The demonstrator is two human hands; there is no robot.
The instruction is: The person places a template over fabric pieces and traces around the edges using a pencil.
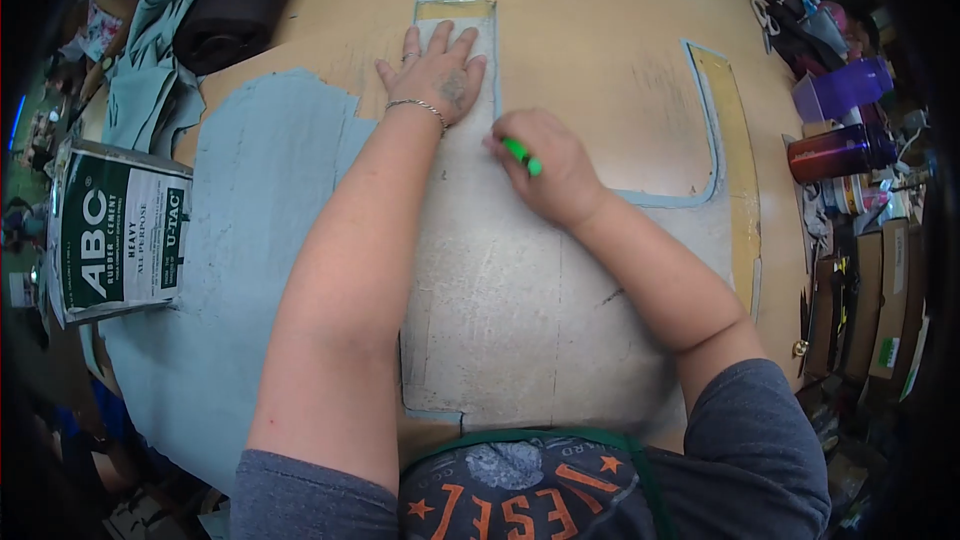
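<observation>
My left hand point(440, 80) lies flat with fingers spread, near the top of a tall strip of a grey, U-shaped sheet point(500, 290). It presses on the sheet just below a yellowish band at the strip's end. My right hand point(550, 165) is closed round a bright green pen point(522, 156), its far end hidden by the fingers. That hand rests at the strip's right edge, below and right of my left hand. Pale blue material borders parts of the sheet, and a second yellowish band runs down its right arm.
A blue-grey sheet of material point(250, 200) spreads across the left side, with a rubber cement can point(120, 230) standing there. A dark roll point(235, 10) lies at the upper left. Along the right edge are a purple container point(845, 90), a dark tumbler point(840, 152) and boxes point(880, 290).
</observation>
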